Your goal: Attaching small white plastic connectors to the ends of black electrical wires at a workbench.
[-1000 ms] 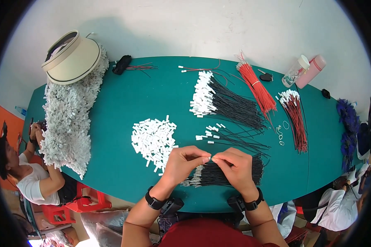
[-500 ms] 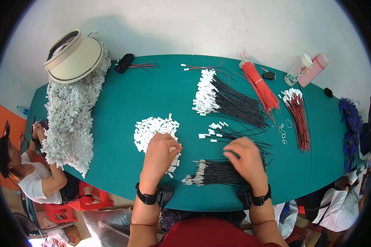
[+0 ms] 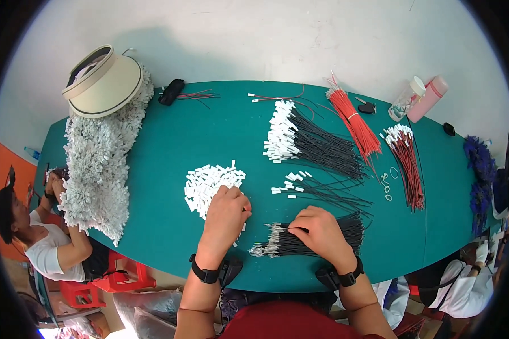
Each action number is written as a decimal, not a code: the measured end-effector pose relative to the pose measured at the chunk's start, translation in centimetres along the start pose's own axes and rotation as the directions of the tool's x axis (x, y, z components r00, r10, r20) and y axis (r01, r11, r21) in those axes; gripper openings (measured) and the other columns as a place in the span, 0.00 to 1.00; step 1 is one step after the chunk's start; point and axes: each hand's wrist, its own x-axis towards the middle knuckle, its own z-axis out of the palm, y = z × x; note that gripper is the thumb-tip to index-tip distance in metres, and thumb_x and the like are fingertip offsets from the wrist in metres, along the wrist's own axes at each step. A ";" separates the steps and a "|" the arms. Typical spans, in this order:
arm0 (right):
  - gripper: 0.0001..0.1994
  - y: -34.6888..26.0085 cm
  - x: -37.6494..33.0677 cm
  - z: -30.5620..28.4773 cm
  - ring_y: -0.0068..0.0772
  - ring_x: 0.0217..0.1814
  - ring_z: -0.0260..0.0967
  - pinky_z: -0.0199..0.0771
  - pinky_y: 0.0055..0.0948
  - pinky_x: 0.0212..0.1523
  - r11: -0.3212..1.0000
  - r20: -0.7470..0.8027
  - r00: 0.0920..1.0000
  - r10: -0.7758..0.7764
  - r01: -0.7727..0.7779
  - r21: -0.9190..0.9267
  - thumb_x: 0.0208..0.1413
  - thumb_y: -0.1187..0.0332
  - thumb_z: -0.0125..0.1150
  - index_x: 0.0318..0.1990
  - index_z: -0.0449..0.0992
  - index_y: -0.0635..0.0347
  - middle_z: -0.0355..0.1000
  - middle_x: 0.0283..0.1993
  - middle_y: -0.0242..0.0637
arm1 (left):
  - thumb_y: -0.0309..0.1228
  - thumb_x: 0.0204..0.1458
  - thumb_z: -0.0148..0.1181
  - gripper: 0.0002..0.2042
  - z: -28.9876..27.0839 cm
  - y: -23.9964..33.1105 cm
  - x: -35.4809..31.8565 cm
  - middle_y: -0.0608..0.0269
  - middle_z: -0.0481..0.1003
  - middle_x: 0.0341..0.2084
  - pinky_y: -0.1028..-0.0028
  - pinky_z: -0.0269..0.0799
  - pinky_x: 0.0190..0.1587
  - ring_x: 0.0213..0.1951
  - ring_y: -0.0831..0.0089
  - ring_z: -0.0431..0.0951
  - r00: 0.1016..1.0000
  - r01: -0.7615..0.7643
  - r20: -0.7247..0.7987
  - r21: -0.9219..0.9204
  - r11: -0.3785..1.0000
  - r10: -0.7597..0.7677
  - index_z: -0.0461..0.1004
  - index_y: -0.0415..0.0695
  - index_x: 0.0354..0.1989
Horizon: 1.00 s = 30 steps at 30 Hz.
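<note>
Left of the pile (image 3: 206, 186), a bristly white heap (image 3: 99, 175) bears a smooth, curved visor (image 3: 110, 90). The pile is small white tubes lying every way. The left hand (image 3: 229, 208) covers its near-right edge, fingers bunched, hold hidden. Right of the pile, thin black wires (image 3: 291, 244) run left-right, pale tips toward it; the right hand (image 3: 311, 229) blocks their middle, fingertips close together, any hold unclear. Farther right, banded red wires (image 3: 353, 121) slant.

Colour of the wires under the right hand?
The wires under the right hand are black; best seen in the head view.
</note>
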 end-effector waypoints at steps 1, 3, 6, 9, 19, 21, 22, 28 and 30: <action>0.05 0.0 0.0 0.0 0.43 0.36 0.72 0.74 0.39 0.39 1.000 -0.023 1.000 0.000 0.000 0.021 0.50 0.69 0.70 0.29 0.81 0.61 0.77 0.30 0.35 | 0.21 0.43 0.69 0.05 0.0 0.0 0.1 0.59 0.77 0.31 0.63 0.72 0.44 0.39 0.58 0.74 0.999 -0.014 -0.042 -0.036 0.999 0.013 0.81 0.42 0.30; 0.05 0.0 0.0 0.0 0.43 0.36 0.73 0.74 0.39 0.39 1.000 -0.021 1.000 0.001 -0.001 0.021 0.50 0.70 0.70 0.29 0.81 0.61 0.77 0.30 0.36 | 0.21 0.45 0.69 0.06 0.1 0.2 0.2 0.60 0.78 0.30 0.65 0.74 0.42 0.37 0.61 0.76 0.999 0.038 -0.027 -0.133 0.990 -0.042 0.82 0.42 0.32; 0.05 0.0 0.0 -0.1 0.42 0.36 0.73 0.74 0.38 0.38 1.000 -0.015 1.000 0.000 0.001 0.021 0.49 0.71 0.71 0.30 0.82 0.61 0.78 0.30 0.36 | 0.20 0.48 0.68 0.06 0.3 0.5 0.4 0.60 0.80 0.30 0.68 0.75 0.39 0.34 0.64 0.78 0.995 0.094 -0.008 -0.229 0.969 -0.099 0.82 0.41 0.34; 0.04 -0.1 0.1 -0.2 0.39 0.35 0.75 0.75 0.34 0.36 0.993 -0.034 0.999 0.002 0.002 0.119 0.49 0.73 0.71 0.30 0.82 0.61 0.80 0.31 0.36 | 0.20 0.54 0.66 0.06 0.6 0.7 0.6 0.60 0.82 0.31 0.73 0.77 0.36 0.32 0.71 0.81 0.990 0.113 -0.002 -0.599 0.793 -0.142 0.83 0.40 0.39; 0.04 -1.0 0.1 -1.6 0.31 0.33 0.78 0.77 0.24 0.33 0.889 -0.097 0.984 0.151 -0.092 0.448 0.52 0.77 0.70 0.35 0.82 0.65 0.81 0.32 0.39 | 0.21 0.59 0.64 0.05 1.5 1.7 0.8 0.57 0.83 0.33 0.76 0.79 0.38 0.34 0.73 0.83 0.952 0.218 0.195 -0.973 0.075 -0.234 0.81 0.33 0.41; 0.04 -1.1 0.2 -1.6 0.30 0.33 0.79 0.77 0.22 0.33 0.869 -0.141 0.976 0.163 -0.075 0.489 0.53 0.78 0.70 0.35 0.82 0.66 0.80 0.32 0.39 | 0.21 0.59 0.64 0.05 1.4 1.9 0.7 0.56 0.83 0.33 0.76 0.79 0.38 0.34 0.73 0.83 0.949 0.228 0.209 -0.972 0.053 -0.236 0.81 0.33 0.41; 0.04 -1.4 0.0 -1.8 0.30 0.33 0.79 0.77 0.22 0.33 0.870 -0.138 0.977 0.160 -0.074 0.487 0.53 0.78 0.70 0.35 0.82 0.66 0.80 0.32 0.39 | 0.21 0.59 0.64 0.05 1.6 1.9 0.6 0.56 0.83 0.33 0.76 0.79 0.38 0.34 0.73 0.83 0.949 0.225 0.207 -0.973 0.050 -0.239 0.81 0.33 0.41; 0.04 -3.1 -0.5 -3.7 0.23 0.25 0.72 0.68 0.21 0.27 0.926 -0.401 0.894 0.199 -0.038 0.376 0.51 0.80 0.70 0.35 0.83 0.65 0.78 0.28 0.33 | 0.23 0.61 0.63 0.07 2.3 1.8 0.4 0.57 0.83 0.35 0.77 0.80 0.41 0.36 0.75 0.83 0.956 0.249 0.228 -0.963 0.099 -0.184 0.80 0.34 0.44; 0.05 -3.0 -0.3 -3.6 0.22 0.24 0.69 0.64 0.21 0.24 0.987 -0.463 0.880 0.112 -0.045 0.153 0.51 0.80 0.70 0.36 0.83 0.64 0.77 0.28 0.32 | 0.24 0.61 0.63 0.07 2.5 2.0 0.3 0.58 0.83 0.35 0.77 0.80 0.41 0.36 0.75 0.83 0.957 0.258 0.242 -0.962 0.088 -0.163 0.80 0.34 0.44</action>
